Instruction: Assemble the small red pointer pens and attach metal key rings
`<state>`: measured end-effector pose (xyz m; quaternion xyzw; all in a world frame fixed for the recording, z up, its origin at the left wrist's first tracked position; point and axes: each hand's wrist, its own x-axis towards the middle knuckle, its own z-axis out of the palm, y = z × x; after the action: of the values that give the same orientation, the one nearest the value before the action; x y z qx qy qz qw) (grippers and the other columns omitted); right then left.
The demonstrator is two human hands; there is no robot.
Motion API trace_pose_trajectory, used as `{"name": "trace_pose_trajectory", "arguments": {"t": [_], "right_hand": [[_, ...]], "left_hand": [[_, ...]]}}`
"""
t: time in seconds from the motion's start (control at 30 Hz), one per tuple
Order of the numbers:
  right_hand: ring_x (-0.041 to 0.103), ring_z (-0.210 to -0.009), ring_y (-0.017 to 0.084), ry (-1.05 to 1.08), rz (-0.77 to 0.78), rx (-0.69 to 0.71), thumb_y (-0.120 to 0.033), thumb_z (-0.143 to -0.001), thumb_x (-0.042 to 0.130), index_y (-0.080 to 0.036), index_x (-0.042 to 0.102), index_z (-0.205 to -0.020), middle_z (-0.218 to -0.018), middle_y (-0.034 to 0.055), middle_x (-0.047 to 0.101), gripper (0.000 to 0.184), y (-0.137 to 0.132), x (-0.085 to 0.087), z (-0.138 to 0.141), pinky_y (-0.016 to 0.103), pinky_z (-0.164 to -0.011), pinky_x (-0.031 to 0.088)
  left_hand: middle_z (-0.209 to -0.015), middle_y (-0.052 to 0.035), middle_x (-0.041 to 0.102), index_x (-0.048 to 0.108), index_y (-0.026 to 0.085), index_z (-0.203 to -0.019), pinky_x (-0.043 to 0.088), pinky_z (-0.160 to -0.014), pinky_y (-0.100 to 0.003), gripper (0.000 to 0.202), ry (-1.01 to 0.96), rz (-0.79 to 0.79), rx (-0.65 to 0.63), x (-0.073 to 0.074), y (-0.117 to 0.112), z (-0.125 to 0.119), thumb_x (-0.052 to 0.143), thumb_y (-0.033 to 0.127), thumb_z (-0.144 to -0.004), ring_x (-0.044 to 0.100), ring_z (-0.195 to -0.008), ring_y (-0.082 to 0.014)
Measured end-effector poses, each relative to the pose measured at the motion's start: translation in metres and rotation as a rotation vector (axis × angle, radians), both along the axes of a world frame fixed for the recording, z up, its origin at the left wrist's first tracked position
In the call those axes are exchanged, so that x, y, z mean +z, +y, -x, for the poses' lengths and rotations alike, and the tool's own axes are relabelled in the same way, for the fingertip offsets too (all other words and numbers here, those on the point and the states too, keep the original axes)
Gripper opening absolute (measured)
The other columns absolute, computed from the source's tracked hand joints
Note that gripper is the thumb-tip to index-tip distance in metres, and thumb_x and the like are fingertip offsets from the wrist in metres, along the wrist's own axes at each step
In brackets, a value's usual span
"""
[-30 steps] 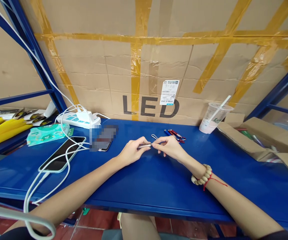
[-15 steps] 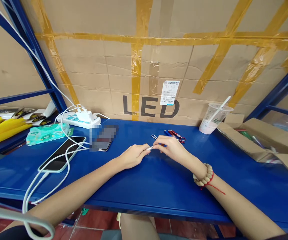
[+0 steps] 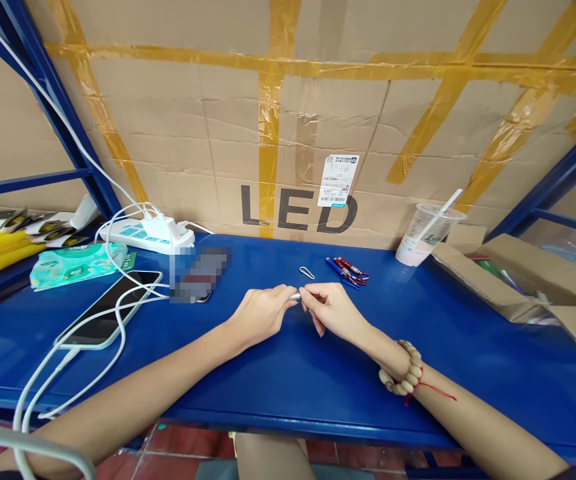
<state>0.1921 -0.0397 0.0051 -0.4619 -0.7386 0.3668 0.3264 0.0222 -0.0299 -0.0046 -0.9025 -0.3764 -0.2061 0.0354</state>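
Note:
My left hand (image 3: 263,313) is closed round a small silver metal tube (image 3: 295,297), most of it hidden in the fingers. The thumb and forefinger of my right hand (image 3: 335,310) pinch the tube's right end, while its other fingers curl below. Just beyond the hands a silver carabiner clip (image 3: 307,273) lies by itself on the blue table (image 3: 288,387). Slightly right of the clip are several slim metal tubes with clips, blue ones (image 3: 338,268) and red ones (image 3: 351,268), lying side by side.
On the left lie a phone (image 3: 111,310) with white cables, a partly blurred second phone (image 3: 201,275), a power strip (image 3: 148,233) and a green tissue pack (image 3: 81,263). At right stand a plastic cup (image 3: 425,233) with a straw and an open cardboard box (image 3: 518,287).
My right hand has lowered slightly and its fingers have shifted on the tube's end, uncovering more of the carabiner and coloured tubes. The view has tilted a little.

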Motion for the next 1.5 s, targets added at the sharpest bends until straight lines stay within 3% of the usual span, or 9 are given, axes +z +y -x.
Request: {"name": "trace_pose_trajectory", "arguments": {"t": [0.2, 0.33, 0.53, 0.67, 0.77, 0.93, 1.07, 1.27, 1.5], "right_hand": [[0.045, -0.029, 0.008, 0.215, 0.291, -0.002, -0.061, -0.071, 0.052, -0.017, 0.044, -0.059, -0.038, -0.0076, 0.043, 0.046, 0.010, -0.004, 0.002, 0.018, -0.029, 0.039], [0.046, -0.032, 0.008, 0.152, 0.312, 0.017, -0.064, -0.073, 0.048, -0.017, 0.046, -0.060, -0.042, -0.0062, 0.043, 0.049, 0.012, -0.001, -0.001, 0.020, -0.031, 0.041], [0.053, -0.050, 0.008, -0.109, -0.423, -0.058, -0.046, -0.074, 0.062, -0.018, 0.064, -0.082, -0.073, 0.0013, 0.060, 0.029, 0.024, 0.000, -0.022, 0.021, -0.051, 0.045], [0.058, -0.069, 0.011, -0.207, -0.641, 0.102, -0.034, -0.081, 0.058, -0.020, 0.069, -0.078, -0.081, 0.0026, 0.061, 0.018, 0.028, 0.005, -0.032, 0.022, -0.063, 0.045], [0.057, -0.070, 0.011, -0.248, -0.682, 0.133, -0.030, -0.081, 0.058, -0.020, 0.069, -0.073, -0.078, 0.0018, 0.061, 0.016, 0.026, 0.007, -0.031, 0.021, -0.065, 0.044], [0.057, -0.072, 0.011, -0.249, -0.562, 0.140, -0.027, -0.077, 0.063, -0.019, 0.067, -0.071, -0.077, 0.0007, 0.061, 0.011, 0.023, 0.003, -0.026, 0.023, -0.069, 0.045], [0.058, -0.072, 0.013, -0.178, -0.455, 0.117, -0.026, -0.076, 0.064, -0.018, 0.066, -0.069, -0.075, 0.0017, 0.062, 0.010, 0.024, -0.004, -0.023, 0.027, -0.075, 0.048], [0.059, -0.058, 0.014, 0.036, -0.085, -0.003, -0.042, -0.069, 0.065, -0.013, 0.065, -0.069, -0.072, 0.0059, 0.061, 0.029, 0.017, -0.007, -0.011, 0.022, -0.039, 0.049], [0.051, -0.036, 0.007, 0.056, 0.162, -0.111, -0.042, -0.065, 0.069, -0.009, 0.070, -0.080, -0.051, 0.0019, 0.061, 0.036, 0.016, -0.008, -0.008, 0.017, -0.033, 0.045]], "left_hand": [[-0.099, -0.0025, 0.065, 0.050, 0.022, -0.111, 0.042, -0.062, -0.022, 0.028, -0.051, 0.107, 0.004, 0.000, 0.006, -0.003, 0.029, 0.025, -0.092, 0.063, -0.085, -0.0165], [-0.099, 0.0006, 0.065, 0.052, 0.025, -0.105, 0.042, -0.063, -0.023, 0.029, -0.147, 0.283, 0.023, 0.002, 0.007, -0.004, 0.027, 0.031, -0.093, 0.062, -0.083, -0.0166], [-0.092, 0.0029, 0.065, 0.053, 0.028, -0.105, 0.040, -0.066, -0.024, 0.029, -0.243, 0.467, 0.062, 0.003, 0.012, -0.004, 0.028, 0.036, -0.091, 0.060, -0.079, -0.0163], [-0.083, 0.0035, 0.063, 0.055, 0.025, -0.095, 0.038, -0.063, -0.022, 0.029, -0.252, 0.498, -0.017, 0.003, 0.013, -0.002, 0.029, 0.038, -0.091, 0.057, -0.073, -0.0140], [-0.077, 0.0032, 0.061, 0.055, 0.022, -0.090, 0.038, -0.062, -0.021, 0.028, -0.246, 0.501, -0.107, 0.002, 0.013, 0.000, 0.030, 0.035, -0.092, 0.056, -0.068, -0.0122], [-0.084, 0.0004, 0.062, 0.055, 0.020, -0.090, 0.041, -0.069, -0.022, 0.027, -0.157, 0.442, -0.210, -0.001, 0.014, 0.004, 0.030, 0.029, -0.092, 0.057, -0.074, -0.0127], [-0.087, -0.0009, 0.063, 0.055, 0.020, -0.091, 0.042, -0.070, -0.023, 0.027, -0.128, 0.375, -0.197, -0.004, 0.014, 0.006, 0.030, 0.028, -0.092, 0.058, -0.076, -0.0135], [-0.090, -0.0031, 0.064, 0.057, 0.019, -0.092, 0.045, -0.072, -0.024, 0.025, -0.114, 0.243, -0.159, -0.006, 0.012, 0.006, 0.033, 0.025, -0.091, 0.060, -0.082, -0.0154], [-0.102, -0.0030, 0.065, 0.058, 0.019, -0.099, 0.045, -0.081, -0.025, 0.025, -0.167, 0.302, -0.171, -0.006, 0.016, 0.005, 0.035, 0.024, -0.091, 0.060, -0.092, -0.0160]]}}
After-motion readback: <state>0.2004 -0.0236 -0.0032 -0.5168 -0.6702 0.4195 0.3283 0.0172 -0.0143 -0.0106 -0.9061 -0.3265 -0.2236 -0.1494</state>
